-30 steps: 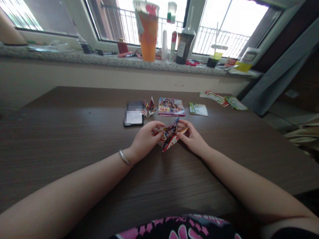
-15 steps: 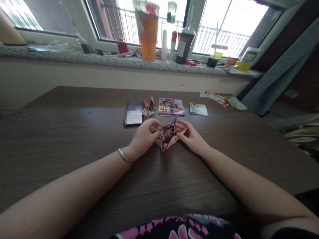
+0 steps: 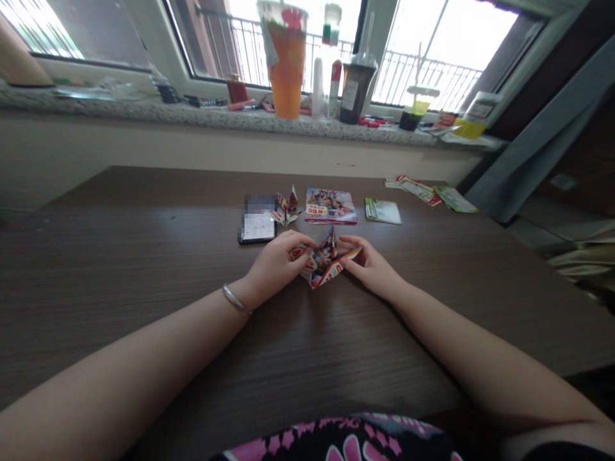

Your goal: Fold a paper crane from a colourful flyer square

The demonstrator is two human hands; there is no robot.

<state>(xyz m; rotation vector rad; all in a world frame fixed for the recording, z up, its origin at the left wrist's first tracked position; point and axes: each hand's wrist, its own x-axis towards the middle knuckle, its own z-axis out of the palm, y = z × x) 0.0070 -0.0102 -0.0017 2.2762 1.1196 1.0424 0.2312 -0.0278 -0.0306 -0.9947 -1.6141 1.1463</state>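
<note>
On the near side of the printed stack (image 3: 331, 205), between it and the wearer, a folded paper (image 3: 323, 257) with colourful print is held in both hands. One sharp point of it rises toward the stack. Nearer than the stack and off to its left, the left hand (image 3: 277, 262) has its grip pinching the paper's left side, thumb on the front; a silver bangle (image 3: 233, 297) circles that wrist. Nearer than the stack and off to its right, the right hand (image 3: 372, 267) has its grip pinching the yellow-edged right corner; its fingers are partly hidden behind the paper, so how firmly they press is hard to judge.

The stack lies on a brown counter (image 3: 144, 282). Just left of it stands a folded figure (image 3: 287, 210) with upturned tips, and beyond that on the same side lies a phone (image 3: 258, 227), screen lit. Right of the stack are some greenish cards (image 3: 383, 210), and farther right, loose leaflets (image 3: 418, 190). Behind the stack, up on the speckled windowsill (image 3: 192, 116), stand an orange drink (image 3: 287, 72) and a dark cup (image 3: 355, 93).
</note>
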